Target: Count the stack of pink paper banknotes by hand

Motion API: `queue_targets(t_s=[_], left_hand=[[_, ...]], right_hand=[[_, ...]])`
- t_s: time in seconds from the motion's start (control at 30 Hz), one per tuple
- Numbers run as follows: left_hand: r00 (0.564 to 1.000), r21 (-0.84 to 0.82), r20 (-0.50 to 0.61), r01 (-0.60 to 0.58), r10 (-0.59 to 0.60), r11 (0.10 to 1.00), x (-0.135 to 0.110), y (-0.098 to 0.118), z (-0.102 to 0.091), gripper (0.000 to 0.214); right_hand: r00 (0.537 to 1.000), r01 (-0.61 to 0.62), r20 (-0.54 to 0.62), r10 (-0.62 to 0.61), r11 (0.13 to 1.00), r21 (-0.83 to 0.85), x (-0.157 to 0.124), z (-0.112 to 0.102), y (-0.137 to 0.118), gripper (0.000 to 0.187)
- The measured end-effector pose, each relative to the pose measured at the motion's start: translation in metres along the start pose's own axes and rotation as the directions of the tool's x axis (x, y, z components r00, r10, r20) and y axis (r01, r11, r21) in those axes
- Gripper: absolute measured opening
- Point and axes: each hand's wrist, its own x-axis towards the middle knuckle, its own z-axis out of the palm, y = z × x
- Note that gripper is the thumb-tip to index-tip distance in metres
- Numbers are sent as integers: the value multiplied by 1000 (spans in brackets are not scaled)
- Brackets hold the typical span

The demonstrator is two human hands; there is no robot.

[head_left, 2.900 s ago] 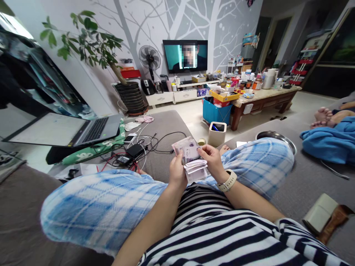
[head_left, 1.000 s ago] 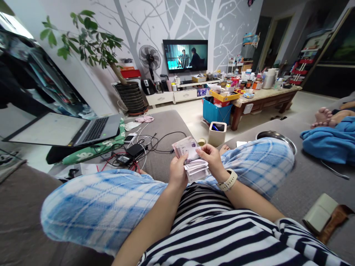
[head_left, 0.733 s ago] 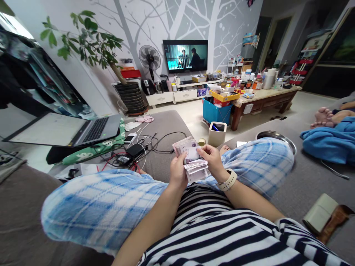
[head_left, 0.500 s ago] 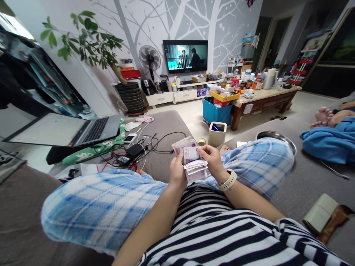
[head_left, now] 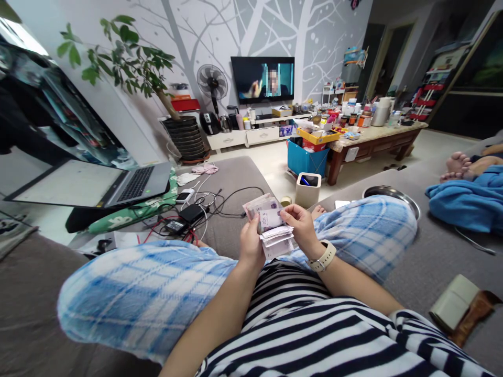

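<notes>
A bundle of pale purple banknotes (head_left: 271,220) is held above my lap, some fanned out at the top and others folded over toward me. My left hand (head_left: 251,242) is closed round the left side of the bundle, thumb on top. My right hand (head_left: 301,224), with a cream watch (head_left: 323,255) on the wrist, pinches the right edge of a note between thumb and fingers. The lower ends of the notes hang just in front of my striped shirt (head_left: 291,285).
On the left, an open laptop (head_left: 137,183) rests on a green cushion beside tangled cables and a black adapter (head_left: 192,213). A small bin (head_left: 308,191) and a loaded coffee table (head_left: 377,131) stand ahead. To the right are a metal bowl (head_left: 412,207), a blue cloth (head_left: 467,201), another person's feet and a wallet (head_left: 456,298).
Both hands keep their hold and stay in nearly the same place. The top note under my right fingers has shifted very slightly. The television picture has changed.
</notes>
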Motion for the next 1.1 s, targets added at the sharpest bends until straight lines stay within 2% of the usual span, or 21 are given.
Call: queue_targets(t_s=[0.57, 1.1], left_hand=[[999, -15, -35, 10, -10, 1000, 1, 0, 0, 17], [999, -5, -41, 15, -15, 1000, -1, 2, 1, 18]], right_hand=[[1000, 4, 11, -4, 1000, 17, 0, 1, -2, 22], [999, 38, 26, -37, 999, -37, -1, 0, -3, 21]])
